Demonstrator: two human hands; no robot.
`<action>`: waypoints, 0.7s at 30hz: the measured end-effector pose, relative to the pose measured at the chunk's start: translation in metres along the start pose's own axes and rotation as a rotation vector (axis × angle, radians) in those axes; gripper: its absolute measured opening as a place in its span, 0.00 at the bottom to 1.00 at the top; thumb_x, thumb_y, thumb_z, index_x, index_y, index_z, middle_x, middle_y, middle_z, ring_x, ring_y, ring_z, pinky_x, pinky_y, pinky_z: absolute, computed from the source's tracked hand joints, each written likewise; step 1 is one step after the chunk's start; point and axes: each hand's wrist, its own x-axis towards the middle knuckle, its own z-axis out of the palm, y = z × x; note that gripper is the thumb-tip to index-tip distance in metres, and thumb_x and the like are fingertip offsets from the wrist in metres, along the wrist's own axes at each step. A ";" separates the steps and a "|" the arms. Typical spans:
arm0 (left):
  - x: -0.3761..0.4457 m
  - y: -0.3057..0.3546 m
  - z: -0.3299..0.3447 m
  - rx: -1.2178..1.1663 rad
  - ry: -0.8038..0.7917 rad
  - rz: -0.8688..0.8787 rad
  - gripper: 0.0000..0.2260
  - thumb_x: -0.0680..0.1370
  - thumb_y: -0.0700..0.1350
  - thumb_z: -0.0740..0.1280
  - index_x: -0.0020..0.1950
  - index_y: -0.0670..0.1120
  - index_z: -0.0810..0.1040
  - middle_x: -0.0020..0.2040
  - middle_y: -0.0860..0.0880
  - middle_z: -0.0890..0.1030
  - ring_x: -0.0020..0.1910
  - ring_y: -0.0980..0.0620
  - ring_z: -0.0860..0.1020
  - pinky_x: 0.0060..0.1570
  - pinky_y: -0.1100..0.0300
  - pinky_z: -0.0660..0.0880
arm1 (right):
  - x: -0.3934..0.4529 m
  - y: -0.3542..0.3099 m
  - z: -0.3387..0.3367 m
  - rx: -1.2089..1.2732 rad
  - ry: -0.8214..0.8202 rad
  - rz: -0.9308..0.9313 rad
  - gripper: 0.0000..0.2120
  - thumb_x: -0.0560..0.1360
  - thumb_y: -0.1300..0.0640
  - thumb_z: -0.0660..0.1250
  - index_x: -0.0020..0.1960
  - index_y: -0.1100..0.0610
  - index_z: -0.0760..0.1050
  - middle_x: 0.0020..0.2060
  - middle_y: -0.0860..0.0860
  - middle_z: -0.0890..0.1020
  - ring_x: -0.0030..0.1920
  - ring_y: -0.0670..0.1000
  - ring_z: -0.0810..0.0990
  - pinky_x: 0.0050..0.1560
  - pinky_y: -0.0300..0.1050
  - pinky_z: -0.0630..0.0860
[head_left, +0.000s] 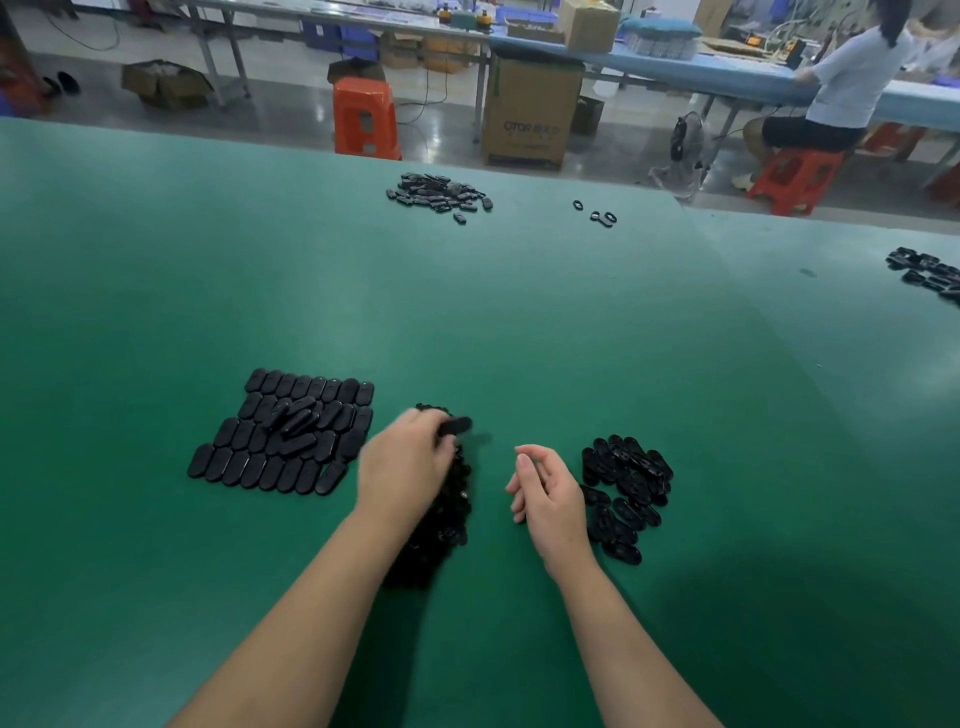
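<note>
Wide green counter (519, 322) across nearly the whole view. Beyond its far edge, a seated person (841, 78) with back turned, a tall cardboard box (530, 114) on the floor, and an orange stool (366, 117) to the left of that box.

On the counter at near left, a flat block of covers (234, 462): black ovals laid side by side in rows, with a few more lying loose on top. Near centre, a loose heap (447, 525) of black parts, its near end hidden behind the left forearm. To the right, a smaller shell pile (631, 488), hollow sides up, holes showing. Far back at centre, a far pile (439, 192) of the same dark parts. At the right border, an edge pile (930, 273), cut off by the frame.

Left grip (410, 462) palm down over the far end of the loose heap, thumb and fingers pinching one black oval piece (457, 426). Piece seemingly just clear of the heap, though too smeared by motion blur to be sure.

Right grip (545, 493) between heap and shell pile, just beside the latter, palm turned inward, fingers loosely curled around nothing.

Smallest of all, three stray parts (597, 213) to the right of the far pile.
</note>
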 end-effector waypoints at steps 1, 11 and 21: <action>0.005 -0.013 -0.007 0.024 0.024 -0.072 0.08 0.79 0.51 0.68 0.57 0.52 0.81 0.41 0.55 0.78 0.34 0.53 0.78 0.31 0.60 0.73 | 0.000 0.000 0.000 -0.019 -0.005 -0.001 0.05 0.84 0.54 0.63 0.55 0.48 0.77 0.33 0.46 0.80 0.31 0.46 0.76 0.33 0.42 0.76; 0.038 -0.117 -0.047 0.075 0.127 -0.460 0.13 0.77 0.53 0.70 0.60 0.51 0.82 0.52 0.46 0.85 0.53 0.40 0.80 0.43 0.53 0.74 | -0.002 -0.002 0.001 -0.122 -0.011 -0.025 0.05 0.83 0.53 0.64 0.50 0.48 0.79 0.33 0.46 0.81 0.32 0.45 0.77 0.36 0.50 0.78; 0.025 -0.078 -0.031 -0.072 0.079 -0.141 0.05 0.79 0.47 0.69 0.51 0.52 0.85 0.43 0.54 0.81 0.41 0.52 0.78 0.40 0.57 0.75 | -0.002 -0.001 0.002 -0.153 -0.017 -0.027 0.06 0.82 0.54 0.64 0.49 0.47 0.79 0.34 0.46 0.81 0.32 0.44 0.76 0.36 0.46 0.77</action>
